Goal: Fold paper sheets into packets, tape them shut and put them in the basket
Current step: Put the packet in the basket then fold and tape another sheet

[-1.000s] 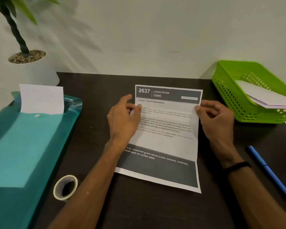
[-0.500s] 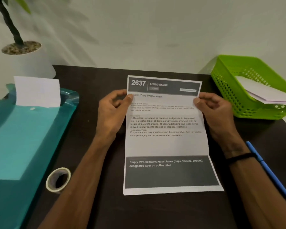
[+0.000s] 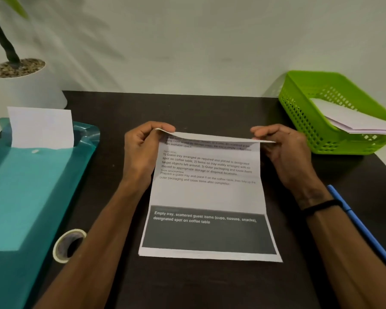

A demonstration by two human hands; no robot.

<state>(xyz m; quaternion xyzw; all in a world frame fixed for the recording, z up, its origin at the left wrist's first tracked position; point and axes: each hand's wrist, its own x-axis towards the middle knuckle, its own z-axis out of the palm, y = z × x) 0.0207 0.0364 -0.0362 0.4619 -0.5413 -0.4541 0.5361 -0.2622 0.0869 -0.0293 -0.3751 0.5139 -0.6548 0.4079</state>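
Top edge of paper sheet (image 3: 207, 192) now lifted and curled toward the person; it lay flat a moment ago. Left hand (image 3: 140, 148) pinches the top-left corner, right hand (image 3: 283, 148) the top-right. Lower part rests mid-table (image 3: 210, 108). Green basket (image 3: 299, 112) far right holds folded packets (image 3: 352, 121). Tape roll (image 3: 68, 245) near left.

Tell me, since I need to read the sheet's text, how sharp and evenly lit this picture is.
Head view: the printed sheet is mostly legible, but its top lines fall in shadow under the flap lifted by the left hand and right hand; the plant is blurred, and the wide lens bows the table edge.
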